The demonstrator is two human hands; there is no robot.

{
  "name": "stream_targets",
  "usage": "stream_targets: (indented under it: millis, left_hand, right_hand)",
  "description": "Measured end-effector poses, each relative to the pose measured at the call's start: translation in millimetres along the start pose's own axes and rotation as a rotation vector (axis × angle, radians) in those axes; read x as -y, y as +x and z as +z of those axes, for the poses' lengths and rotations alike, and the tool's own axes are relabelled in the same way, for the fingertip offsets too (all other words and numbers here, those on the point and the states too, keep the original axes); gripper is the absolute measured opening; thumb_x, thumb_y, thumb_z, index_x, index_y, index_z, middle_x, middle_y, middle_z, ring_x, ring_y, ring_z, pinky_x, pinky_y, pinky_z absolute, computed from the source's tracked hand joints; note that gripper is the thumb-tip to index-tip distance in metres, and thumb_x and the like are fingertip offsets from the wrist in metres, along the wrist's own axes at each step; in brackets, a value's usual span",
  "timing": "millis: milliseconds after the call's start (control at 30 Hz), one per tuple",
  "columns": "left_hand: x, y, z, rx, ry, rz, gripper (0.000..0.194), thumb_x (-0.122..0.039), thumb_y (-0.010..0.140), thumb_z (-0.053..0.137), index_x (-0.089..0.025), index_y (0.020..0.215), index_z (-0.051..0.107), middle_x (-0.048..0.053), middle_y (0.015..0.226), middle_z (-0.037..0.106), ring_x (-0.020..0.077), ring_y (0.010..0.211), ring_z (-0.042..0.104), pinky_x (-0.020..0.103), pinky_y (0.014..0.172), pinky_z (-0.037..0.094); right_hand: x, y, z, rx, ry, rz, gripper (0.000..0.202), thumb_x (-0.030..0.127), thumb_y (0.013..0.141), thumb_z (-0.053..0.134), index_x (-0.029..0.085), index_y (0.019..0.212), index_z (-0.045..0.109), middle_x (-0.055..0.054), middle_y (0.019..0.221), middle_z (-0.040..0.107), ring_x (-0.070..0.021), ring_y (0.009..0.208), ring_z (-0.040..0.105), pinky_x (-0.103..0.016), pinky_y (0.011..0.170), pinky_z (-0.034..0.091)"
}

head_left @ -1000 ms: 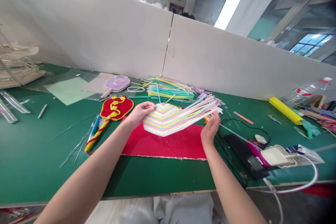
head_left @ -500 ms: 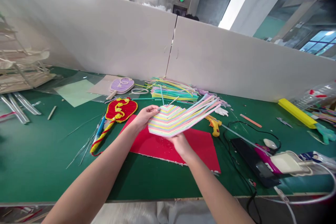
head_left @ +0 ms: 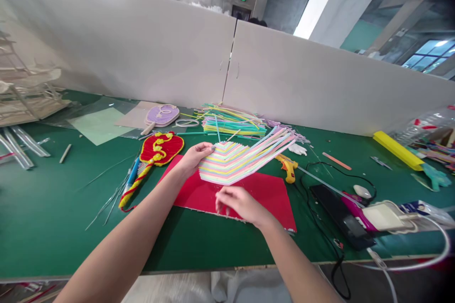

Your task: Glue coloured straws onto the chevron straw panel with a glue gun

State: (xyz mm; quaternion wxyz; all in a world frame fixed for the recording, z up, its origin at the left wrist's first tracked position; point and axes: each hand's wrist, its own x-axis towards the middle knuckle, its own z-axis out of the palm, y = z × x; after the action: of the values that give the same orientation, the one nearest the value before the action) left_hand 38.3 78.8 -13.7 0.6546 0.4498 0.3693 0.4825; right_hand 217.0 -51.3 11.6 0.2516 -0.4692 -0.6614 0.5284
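A striped pastel piece of chenille stems (head_left: 227, 165), with loose ends fanning out to the right, is held up by my left hand (head_left: 196, 157), which pinches its upper left edge. Below the piece, apart from it, my right hand (head_left: 236, 201) hovers over a red board (head_left: 272, 199). Its fingers are curled and slightly blurred, and whether anything lies between them cannot be made out. A red and yellow fan (head_left: 162, 148) lies left of my left hand. Behind the striped piece is a pile of loose pastel stems (head_left: 234, 122).
Right of the board lie a yellow glue gun (head_left: 288, 168), black cable, dark phone-like slab (head_left: 339, 218) and a yellow block (head_left: 398, 150). A purple fan (head_left: 162, 114) and green sheet (head_left: 101, 125) sit back left. A pale partition (head_left: 142, 52) stands behind.
My right hand has let go of the striped piece's lower edge and moved down toward me, over the red board. My left hand still holds the piece. The view has shifted slightly.
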Motion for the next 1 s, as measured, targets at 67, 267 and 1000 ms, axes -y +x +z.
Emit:
stream_targets:
  millis: [67,267,1000]
  left_hand:
    - [0.1,-0.2,0.5,0.008,0.036,0.0,0.043,-0.045,0.054,0.083,-0.017,0.08,0.064,-0.001,0.069,0.066,0.0133,0.061,0.06,0.025,0.059,0.047]
    - [3.0,-0.6,5.9,0.04,0.207,-0.003,0.04,-0.044,0.049,0.085,-0.016,0.07,0.066,0.0,0.065,0.066,0.0141,0.06,0.06,0.025,0.057,0.045]
    - [10.2,5.0,8.2,-0.018,0.431,0.22,0.046,-0.051,0.05,0.082,-0.018,0.078,0.066,0.005,0.079,0.071,0.0209,0.079,0.066,0.032,0.076,0.05]
  right_hand:
    - [-14.6,-5.4,-12.6,-0.292,-0.136,0.005,0.035,0.045,0.092,0.04,0.018,0.084,0.06,-0.007,0.079,0.069,-0.0183,0.072,0.067,-0.028,0.061,0.051]
    - [-61.3,-29.5,-46.0,-0.848,-0.455,-0.029,0.03,0.045,0.088,0.043,0.02,0.082,0.06,-0.014,0.094,0.062,-0.029,0.096,0.058,-0.046,0.086,0.046]
    - [-99.2,-19.6,-44.4,-1.002,-0.863,-0.012,0.041,0.035,0.094,0.033,0.014,0.119,0.058,-0.018,0.126,0.057,-0.0293,0.122,0.049,-0.051,0.099,0.042]
